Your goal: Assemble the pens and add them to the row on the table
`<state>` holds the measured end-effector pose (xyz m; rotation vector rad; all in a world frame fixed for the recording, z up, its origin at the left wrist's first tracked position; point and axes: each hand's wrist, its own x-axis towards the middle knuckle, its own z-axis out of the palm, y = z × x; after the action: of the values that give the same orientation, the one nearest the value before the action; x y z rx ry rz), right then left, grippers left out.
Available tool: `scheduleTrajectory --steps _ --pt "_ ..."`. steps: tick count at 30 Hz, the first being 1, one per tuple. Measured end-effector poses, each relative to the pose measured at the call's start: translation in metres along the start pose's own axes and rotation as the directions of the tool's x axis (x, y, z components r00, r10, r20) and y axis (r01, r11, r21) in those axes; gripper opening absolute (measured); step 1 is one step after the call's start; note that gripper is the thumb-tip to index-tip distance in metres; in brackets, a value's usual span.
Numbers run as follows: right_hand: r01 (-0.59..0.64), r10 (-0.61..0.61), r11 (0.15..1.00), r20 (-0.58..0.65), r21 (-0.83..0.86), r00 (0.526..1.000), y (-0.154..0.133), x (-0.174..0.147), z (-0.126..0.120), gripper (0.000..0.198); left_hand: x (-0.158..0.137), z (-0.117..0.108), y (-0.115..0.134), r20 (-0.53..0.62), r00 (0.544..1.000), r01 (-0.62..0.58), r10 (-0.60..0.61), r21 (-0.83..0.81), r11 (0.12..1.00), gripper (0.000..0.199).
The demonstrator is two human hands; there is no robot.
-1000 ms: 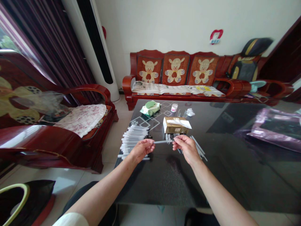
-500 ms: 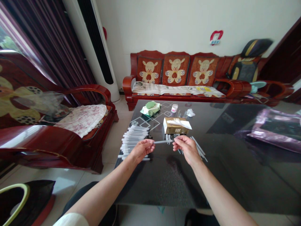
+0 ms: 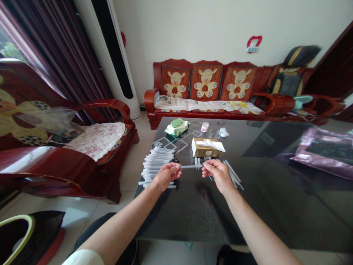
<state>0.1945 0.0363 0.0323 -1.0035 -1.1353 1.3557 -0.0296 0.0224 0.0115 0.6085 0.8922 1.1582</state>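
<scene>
A thin, pale pen barrel (image 3: 191,166) is stretched level between my two hands above the table. My left hand (image 3: 168,175) pinches its left end. My right hand (image 3: 217,172) has closed fingertips at the other end, where a small dark part shows; its exact shape is hidden. Beside and behind my left hand lies a stack of similar pale pens (image 3: 157,162), several with black ends. Small pale and black pen parts (image 3: 197,161) lie partly hidden behind my right hand. To its right rest a few loose pale tubes (image 3: 234,173).
On the dark glossy table (image 3: 264,209), a tissue box (image 3: 208,147) stands just beyond my hands. Farther back are a green wipes pack (image 3: 177,127), a small white jar (image 3: 204,127) and crumpled tissue (image 3: 223,132). A purple plastic bag (image 3: 325,154) lies at right.
Very little differs. My right hand has shifted slightly left along the pen barrel, while my left hand stays nearly still.
</scene>
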Motion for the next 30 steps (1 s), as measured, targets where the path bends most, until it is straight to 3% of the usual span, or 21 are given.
scheduleTrajectory --steps 8,14,23,30 --pt "-0.028 0.028 0.999 0.024 0.025 0.999 0.0002 0.0010 -0.0018 0.028 -0.0001 -0.0009 0.0005 0.026 0.997 -0.067 0.066 0.033 0.997 0.017" --pt "-0.027 0.027 0.998 -0.009 -0.060 1.000 0.0033 0.0008 -0.0012 0.029 -0.0015 0.0024 -0.0020 0.012 0.995 -0.101 0.100 0.064 0.993 0.022" --pt "-0.011 0.008 0.995 -0.032 -0.101 0.999 0.0022 0.0017 -0.0014 0.038 -0.0007 0.0024 -0.0023 0.004 0.995 -0.100 0.100 0.054 0.993 0.023" --pt "0.009 -0.007 0.992 0.023 -0.123 1.000 0.0017 0.0031 -0.0042 0.032 0.0003 0.0006 -0.0035 0.006 0.995 -0.098 0.098 0.050 0.994 0.026"
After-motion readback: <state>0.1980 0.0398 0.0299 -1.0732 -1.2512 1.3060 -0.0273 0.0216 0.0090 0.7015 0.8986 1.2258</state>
